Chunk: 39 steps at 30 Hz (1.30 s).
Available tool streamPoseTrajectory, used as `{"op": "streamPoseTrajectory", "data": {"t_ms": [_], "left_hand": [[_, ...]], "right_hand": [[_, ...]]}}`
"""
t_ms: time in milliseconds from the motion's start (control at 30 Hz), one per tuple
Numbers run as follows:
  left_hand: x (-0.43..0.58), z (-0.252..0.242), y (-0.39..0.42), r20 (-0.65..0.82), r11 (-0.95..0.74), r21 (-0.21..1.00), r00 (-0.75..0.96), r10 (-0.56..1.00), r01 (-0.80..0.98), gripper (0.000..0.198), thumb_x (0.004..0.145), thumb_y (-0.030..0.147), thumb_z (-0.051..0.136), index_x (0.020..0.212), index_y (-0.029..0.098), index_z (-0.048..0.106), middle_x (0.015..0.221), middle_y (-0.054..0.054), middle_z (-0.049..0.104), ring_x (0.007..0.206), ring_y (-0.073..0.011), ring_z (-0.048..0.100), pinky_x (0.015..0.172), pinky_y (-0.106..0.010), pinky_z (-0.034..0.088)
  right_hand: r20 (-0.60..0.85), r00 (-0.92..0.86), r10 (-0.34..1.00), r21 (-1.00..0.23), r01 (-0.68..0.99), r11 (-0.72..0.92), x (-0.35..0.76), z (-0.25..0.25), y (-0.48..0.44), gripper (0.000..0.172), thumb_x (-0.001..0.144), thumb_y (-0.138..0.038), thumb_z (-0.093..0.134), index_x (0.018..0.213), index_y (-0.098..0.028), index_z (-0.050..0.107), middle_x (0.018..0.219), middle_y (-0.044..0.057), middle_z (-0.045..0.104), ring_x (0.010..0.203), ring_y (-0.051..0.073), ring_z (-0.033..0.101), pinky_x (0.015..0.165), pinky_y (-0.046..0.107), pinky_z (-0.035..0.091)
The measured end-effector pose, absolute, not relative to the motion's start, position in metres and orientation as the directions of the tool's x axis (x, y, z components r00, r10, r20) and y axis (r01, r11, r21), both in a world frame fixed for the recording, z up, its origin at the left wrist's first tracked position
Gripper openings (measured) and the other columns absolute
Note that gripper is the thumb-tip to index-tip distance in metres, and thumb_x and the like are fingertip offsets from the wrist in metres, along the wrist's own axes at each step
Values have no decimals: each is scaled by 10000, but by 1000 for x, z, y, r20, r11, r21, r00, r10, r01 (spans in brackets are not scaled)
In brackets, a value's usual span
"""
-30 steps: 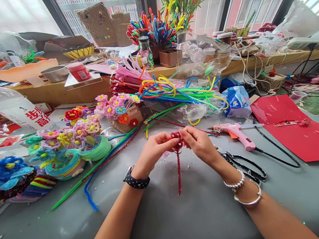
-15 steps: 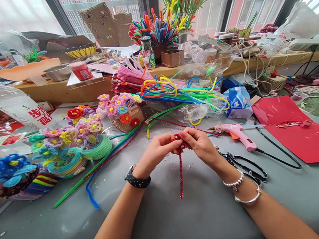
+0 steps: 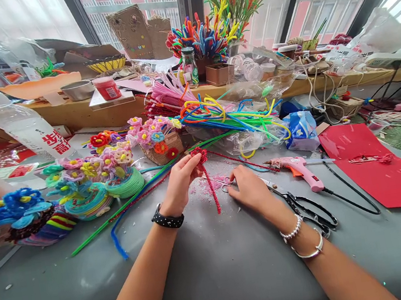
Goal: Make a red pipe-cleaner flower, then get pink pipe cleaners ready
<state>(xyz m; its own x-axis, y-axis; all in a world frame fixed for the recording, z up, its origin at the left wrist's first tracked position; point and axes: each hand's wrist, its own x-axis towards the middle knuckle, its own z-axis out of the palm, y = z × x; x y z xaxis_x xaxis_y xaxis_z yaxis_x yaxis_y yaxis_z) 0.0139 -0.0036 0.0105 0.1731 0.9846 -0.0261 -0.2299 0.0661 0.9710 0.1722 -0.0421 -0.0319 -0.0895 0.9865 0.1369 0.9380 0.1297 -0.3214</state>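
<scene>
My left hand (image 3: 179, 179) is closed on a red glittery pipe-cleaner flower (image 3: 200, 155), whose stem hangs down to the grey table (image 3: 221, 278). My right hand (image 3: 247, 189) has let go of it and rests low on the table, fingers curled over small silver scissors (image 3: 224, 183) lying among pink fluff. Whether the fingers grip them I cannot tell. A black watch is on my left wrist, bead and metal bracelets on my right.
Black scissors (image 3: 309, 211) and a pink glue gun (image 3: 298, 170) lie right of my right hand, then a red sheet (image 3: 382, 172). Pipe-cleaner flower baskets (image 3: 112, 169) stand at the left. Loose coloured pipe cleaners (image 3: 225, 115) lie behind, a cluttered wooden shelf (image 3: 76, 114) beyond.
Both hands were pinching the red flower together. Now the left hand alone holds it, moved up and left, and the right hand has dropped to the small scissors on the table.
</scene>
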Motion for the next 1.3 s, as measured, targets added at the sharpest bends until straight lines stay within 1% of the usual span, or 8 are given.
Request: {"op": "streamPoseTrajectory", "data": {"t_ms": [133, 267, 367, 633, 967, 1133, 1233, 1300], "left_hand": [[15, 10, -2, -34, 56, 983, 127, 991, -176, 189, 661, 318, 577, 652, 139, 521, 576, 40, 493, 521, -58, 458, 537, -177, 381], [18, 10, -4, -69, 89, 989, 164, 984, -121, 208, 698, 355, 521, 688, 148, 499, 580, 14, 557, 561, -109, 537, 573, -231, 430], [19, 10, -5, -66, 92, 986, 179, 982, -139, 213, 718, 370, 493, 697, 158, 494, 590, 6, 593, 564, -113, 554, 569, -228, 432], [17, 7, -2, -68, 97, 982, 178, 982, -161, 215, 702, 365, 519, 688, 153, 493, 568, 22, 570, 519, -87, 536, 551, -210, 429], [17, 8, -2, -68, 96, 982, 168, 983, -161, 218, 691, 368, 530, 679, 158, 475, 565, 25, 567, 515, -87, 534, 546, -209, 433], [18, 10, -3, -57, 78, 987, 150, 987, -141, 220, 688, 365, 517, 685, 147, 490, 582, 6, 572, 515, -92, 532, 545, -216, 438], [14, 13, -2, -31, 43, 994, 132, 991, -96, 224, 694, 371, 484, 689, 147, 488, 607, -10, 590, 543, -106, 548, 563, -231, 448], [9, 14, 1, -27, 27, 1000, 143, 989, 4, 223, 699, 370, 455, 698, 149, 486, 614, -19, 602, 561, -122, 564, 577, -247, 457]], "right_hand": [[92, -88, 992, -268, 957, 110, 170, -31, -42, 181, 718, -244, 466, 859, -141, 516, 887, 85, 535, 821, 191, 512, 679, 274, 371], [47, -67, 997, -226, 971, 76, 167, -29, -42, 190, 722, -263, 441, 829, -132, 528, 865, 95, 548, 784, 194, 520, 637, 277, 361], [15, -39, 999, -238, 970, 42, 166, -28, -41, 211, 722, -289, 438, 798, -123, 544, 822, 102, 565, 738, 192, 527, 600, 275, 349], [-23, -7, 1000, -357, 934, -1, 172, -27, -40, 154, 679, -276, 490, 718, -141, 554, 777, 77, 594, 699, 157, 533, 558, 237, 320], [-67, 36, 997, -310, 949, -55, 173, -23, -45, 137, 634, -262, 500, 682, -146, 556, 750, 78, 602, 637, 155, 518, 483, 233, 261], [24, 57, 998, -418, 908, -42, 176, -24, -41, 97, 617, -241, 496, 635, -157, 541, 697, 48, 588, 620, 139, 493, 504, 230, 266], [36, 57, 998, -544, 838, -29, 181, -25, -37, 118, 629, -250, 486, 564, -159, 525, 630, 26, 565, 590, 126, 476, 524, 231, 282], [34, 39, 999, -662, 749, -7, 184, -24, -34, 176, 659, -286, 471, 545, -159, 515, 586, 10, 536, 570, 116, 460, 536, 231, 294]]}}
